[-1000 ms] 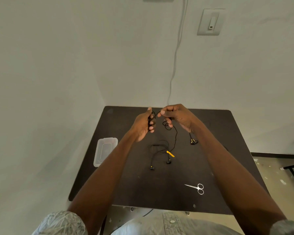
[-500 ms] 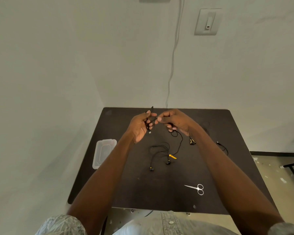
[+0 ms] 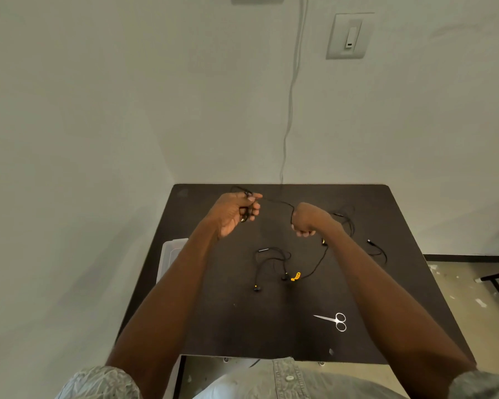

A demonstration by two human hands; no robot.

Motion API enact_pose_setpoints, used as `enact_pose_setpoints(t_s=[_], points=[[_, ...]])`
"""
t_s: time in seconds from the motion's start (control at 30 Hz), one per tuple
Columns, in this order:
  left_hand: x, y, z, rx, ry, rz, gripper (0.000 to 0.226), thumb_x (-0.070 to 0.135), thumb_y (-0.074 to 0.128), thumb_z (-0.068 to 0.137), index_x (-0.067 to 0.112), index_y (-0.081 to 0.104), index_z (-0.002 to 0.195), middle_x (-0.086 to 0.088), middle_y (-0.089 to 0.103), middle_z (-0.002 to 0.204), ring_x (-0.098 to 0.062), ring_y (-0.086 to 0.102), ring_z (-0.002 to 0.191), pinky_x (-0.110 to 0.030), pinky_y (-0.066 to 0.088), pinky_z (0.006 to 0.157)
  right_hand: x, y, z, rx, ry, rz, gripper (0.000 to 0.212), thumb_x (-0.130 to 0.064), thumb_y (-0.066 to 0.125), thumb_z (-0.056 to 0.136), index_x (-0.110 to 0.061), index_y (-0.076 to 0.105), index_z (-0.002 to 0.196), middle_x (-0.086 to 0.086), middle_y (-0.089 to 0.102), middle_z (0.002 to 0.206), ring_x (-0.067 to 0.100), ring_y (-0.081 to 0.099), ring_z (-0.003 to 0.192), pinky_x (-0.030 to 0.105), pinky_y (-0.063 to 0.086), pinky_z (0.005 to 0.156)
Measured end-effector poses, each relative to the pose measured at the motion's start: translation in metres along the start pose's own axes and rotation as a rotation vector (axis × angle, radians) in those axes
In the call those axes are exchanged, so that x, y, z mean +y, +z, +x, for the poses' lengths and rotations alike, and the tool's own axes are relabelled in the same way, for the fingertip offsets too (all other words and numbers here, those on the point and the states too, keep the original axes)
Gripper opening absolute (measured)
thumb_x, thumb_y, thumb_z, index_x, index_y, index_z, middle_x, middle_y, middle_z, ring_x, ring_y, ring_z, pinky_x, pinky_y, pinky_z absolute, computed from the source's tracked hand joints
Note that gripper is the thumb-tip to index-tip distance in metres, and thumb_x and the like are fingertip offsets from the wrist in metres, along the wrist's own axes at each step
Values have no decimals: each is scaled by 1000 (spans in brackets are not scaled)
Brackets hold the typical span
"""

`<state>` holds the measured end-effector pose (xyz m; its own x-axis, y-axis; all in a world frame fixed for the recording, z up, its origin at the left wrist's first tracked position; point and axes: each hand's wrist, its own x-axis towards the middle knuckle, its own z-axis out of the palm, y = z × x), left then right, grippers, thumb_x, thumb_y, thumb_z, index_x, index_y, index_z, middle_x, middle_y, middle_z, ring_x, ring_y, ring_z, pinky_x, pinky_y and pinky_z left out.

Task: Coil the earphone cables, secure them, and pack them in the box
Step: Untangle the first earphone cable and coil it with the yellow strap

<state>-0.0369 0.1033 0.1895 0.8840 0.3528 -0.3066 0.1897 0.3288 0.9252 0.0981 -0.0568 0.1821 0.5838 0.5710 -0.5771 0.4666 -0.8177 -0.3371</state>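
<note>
A matte black square table stands in a corner of pale plain walls. Above it, the left hand curls its fingers round loops of thin black earphone cable, the right hand fisted on its other stretch. Small steel scissors lie near (blades closed); a clear plastic box sits at the table's left edge.

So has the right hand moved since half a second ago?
Yes. The right hand has swung out to the person's right, away from the left hand, and now sits nearly above the yellow tie on the table.
</note>
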Motion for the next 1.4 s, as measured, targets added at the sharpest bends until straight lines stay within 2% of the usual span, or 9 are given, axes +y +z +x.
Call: enact_pose_setpoints(t_s=[0.17, 0.33, 0.5, 0.63, 0.93, 1.07, 1.13, 1.27, 1.4], points=[[3, -3, 0, -94, -113, 265, 27, -5, 43, 95, -1, 61, 115, -4, 59, 76, -8, 47, 51, -17, 30, 41, -5, 7, 4, 208, 50, -48, 27, -7, 48, 91, 2, 65, 110, 18, 67, 115, 33, 64, 107, 36, 50, 86], [4, 1, -3, -182, -65, 333, 31, 6, 46, 90, 3, 63, 115, 1, 49, 72, -8, 42, 58, -24, 27, 54, -12, -2, 0, 405, -100, 268, 37, -6, 50, 88, -3, 55, 124, 16, 58, 129, 33, 54, 119, 35, 44, 94], [2, 9, -2, -114, -34, 225, 44, 50, 42, 97, 15, 66, 84, 1, 53, 69, -11, 44, 60, -29, 28, 58, -17, 7, -5, -92, -404, 759, 45, -8, 72, 75, -7, 59, 118, 11, 69, 113, 22, 62, 110, 41, 40, 108], [-2, 15, 3, 23, 68, 124, 33, 30, 49, 99, 9, 64, 79, -2, 59, 70, -12, 52, 61, -28, 38, 64, -22, 18, -10, -170, -464, 819, 35, -12, 74, 82, -7, 61, 114, 11, 73, 104, 24, 67, 103, 33, 44, 99], [9, 8, 8, 69, 59, -482, 15, 4, 51, 96, -5, 63, 92, -12, 72, 82, -15, 70, 71, -26, 58, 69, -13, 23, -6, -86, -302, 634, 18, -9, 61, 93, 5, 68, 103, 4, 58, 62, 10, 48, 52, 20, 44, 56], [14, 1, 5, -5, -95, -360, 17, -1, 45, 96, -8, 60, 95, -12, 68, 83, -4, 54, 51, -17, 41, 46, -10, 17, 2, 4, -190, 288, 14, -3, 50, 93, -4, 64, 94, 13, 70, 78, 14, 56, 56, 22, 44, 57], [14, 1, 3, -89, -180, -326, 16, -1, 42, 95, -5, 58, 95, -12, 65, 81, -5, 47, 47, -18, 36, 44, -12, 14, 2, 86, -207, 127, 19, 0, 49, 90, 1, 65, 100, 17, 70, 106, 23, 64, 85, 27, 47, 73], [17, 6, 0, -230, -262, -256, 17, 14, 52, 93, 2, 61, 99, -3, 57, 69, -6, 41, 43, -20, 33, 43, -21, 10, 1, 176, -431, 696, 61, 0, 65, 83, -14, 46, 139, 1, 50, 143, 16, 46, 131, 36, 41, 107], [22, 15, -2, -246, -230, -247, 18, 18, 49, 96, 6, 60, 89, 2, 49, 61, -5, 37, 41, -20, 27, 44, -25, 8, 1, 196, -527, 832, 22, -9, 63, 90, -3, 64, 111, 12, 71, 98, 18, 68, 91, 31, 49, 92]])
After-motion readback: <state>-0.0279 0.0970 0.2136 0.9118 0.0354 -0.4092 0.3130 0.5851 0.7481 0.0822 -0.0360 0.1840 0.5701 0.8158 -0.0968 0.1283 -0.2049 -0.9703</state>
